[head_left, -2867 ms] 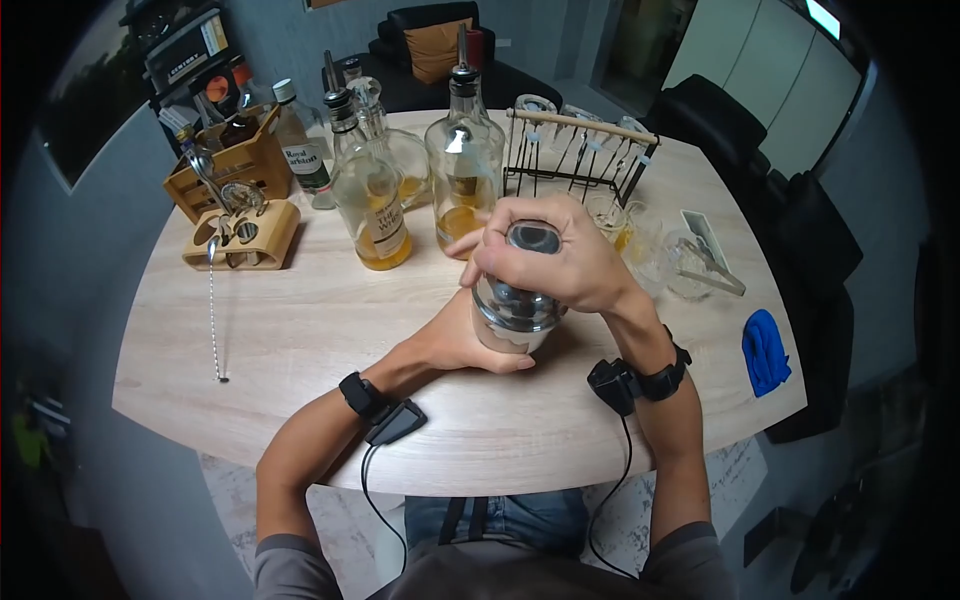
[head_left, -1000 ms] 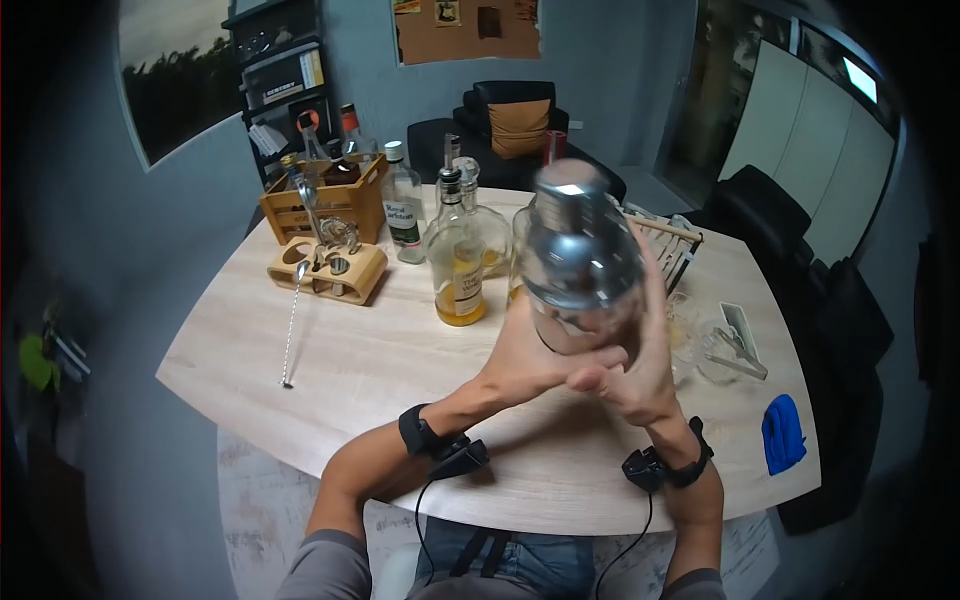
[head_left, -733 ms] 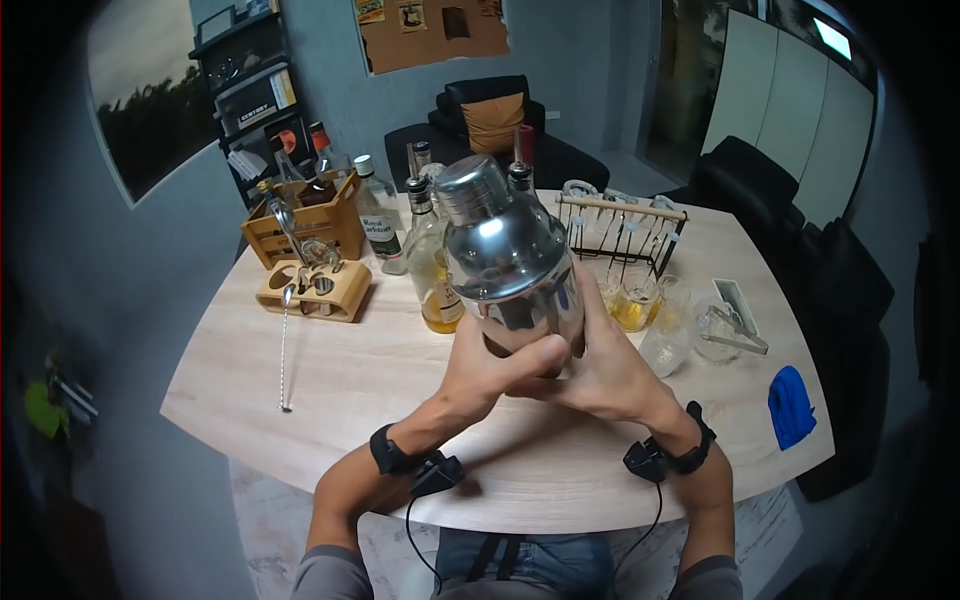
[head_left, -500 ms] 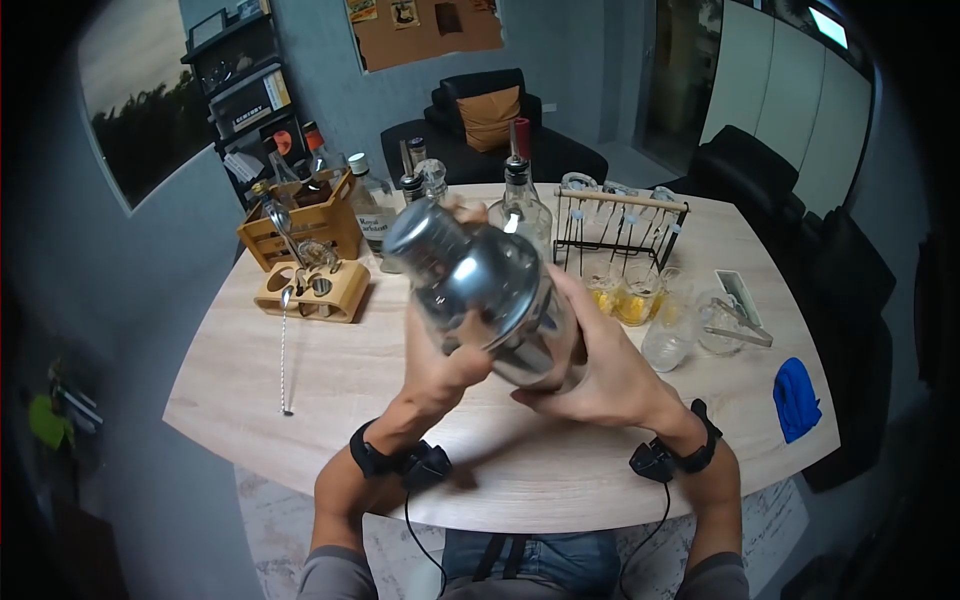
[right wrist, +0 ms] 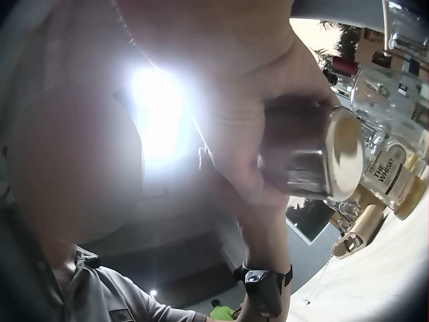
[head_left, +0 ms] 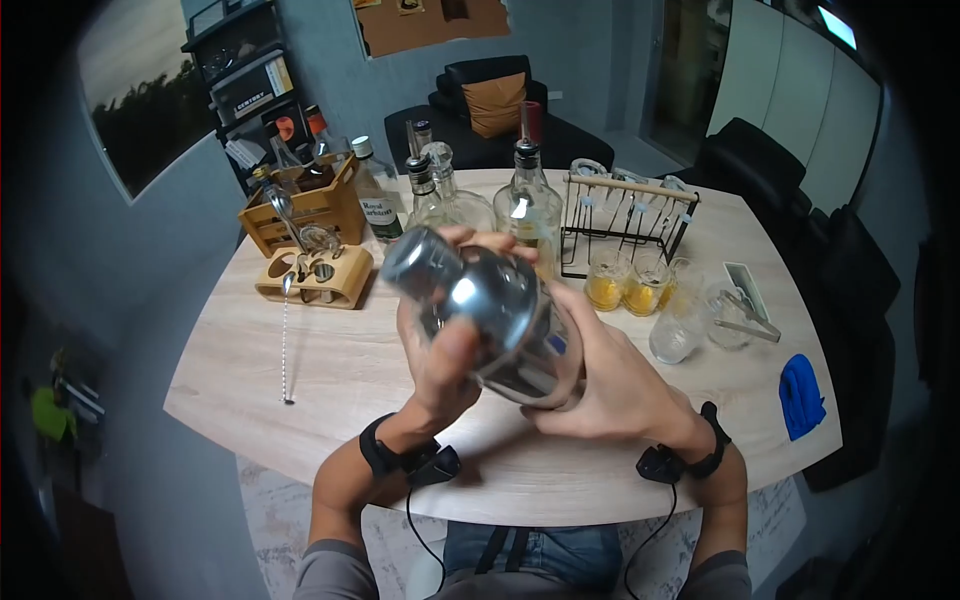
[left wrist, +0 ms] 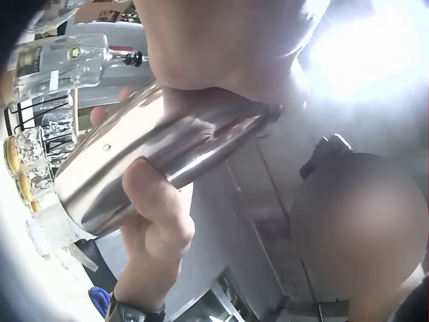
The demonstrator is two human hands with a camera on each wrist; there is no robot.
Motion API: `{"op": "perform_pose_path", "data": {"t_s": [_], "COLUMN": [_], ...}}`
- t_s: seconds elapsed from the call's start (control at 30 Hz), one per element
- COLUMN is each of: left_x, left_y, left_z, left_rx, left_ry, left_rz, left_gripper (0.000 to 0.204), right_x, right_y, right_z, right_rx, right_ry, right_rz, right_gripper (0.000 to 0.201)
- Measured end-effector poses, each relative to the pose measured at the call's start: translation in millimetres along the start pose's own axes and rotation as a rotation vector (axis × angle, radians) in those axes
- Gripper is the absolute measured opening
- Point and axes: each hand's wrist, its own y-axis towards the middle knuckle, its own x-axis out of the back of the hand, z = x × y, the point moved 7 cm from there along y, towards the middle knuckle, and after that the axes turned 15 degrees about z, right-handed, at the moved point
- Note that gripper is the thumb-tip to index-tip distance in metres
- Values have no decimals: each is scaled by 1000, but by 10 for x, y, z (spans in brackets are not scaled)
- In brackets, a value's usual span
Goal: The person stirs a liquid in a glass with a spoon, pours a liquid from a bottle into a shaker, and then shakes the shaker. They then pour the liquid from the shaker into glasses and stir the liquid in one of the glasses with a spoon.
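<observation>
A shiny steel cocktail shaker [head_left: 520, 345] is held above the table in front of me, tilted with its cap toward the upper left in the head view. My left hand [head_left: 435, 375] grips its upper end, thumb lying across the shoulder below the cap. Around the lower body wraps my right hand [head_left: 625, 380]. The left wrist view shows the smooth shaker body [left wrist: 127, 157] with the right thumb pressed on it. From the right wrist, the flat base of the shaker [right wrist: 347, 154] points toward the bottles. The cap end is slightly blurred.
Behind stand bottles, one a pourer bottle [head_left: 528, 205], and a wire glass rack [head_left: 630, 225]. Whisky-coloured glasses [head_left: 605, 285], a clear glass [head_left: 678, 330], tongs [head_left: 750, 315] and a blue cloth [head_left: 800, 397] lie right. A bamboo tool stand [head_left: 315, 280] and bar spoon [head_left: 287, 345] are left.
The shaker has risen from low over the table and tipped leftward. My right hand has moved from its cap to the lower body, my left from the body up to the cap end.
</observation>
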Motion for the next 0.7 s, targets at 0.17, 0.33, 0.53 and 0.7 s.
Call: {"op": "perform_pose_path", "data": {"t_s": [0.17, 0.33, 0.53, 0.7], "left_x": [-51, -18, -228, -73], "left_y": [-45, -54, -115, 7], "left_z": [-22, -38, -229, 60], "left_rx": [-98, -83, -445, -52], "left_ry": [69, 69, 109, 83], "left_rz": [198, 20, 316, -22], "left_gripper": [79, 85, 95, 119], "right_x": [-12, -31, 8, 36], "right_y": [-38, -15, -71, -8], "right_z": [30, 5, 106, -34], "right_rx": [95, 81, 183, 122], "right_ry": [-60, -31, -168, -80], "right_rz": [-25, -27, -44, -145], "right_gripper": [104, 104, 102, 100]}}
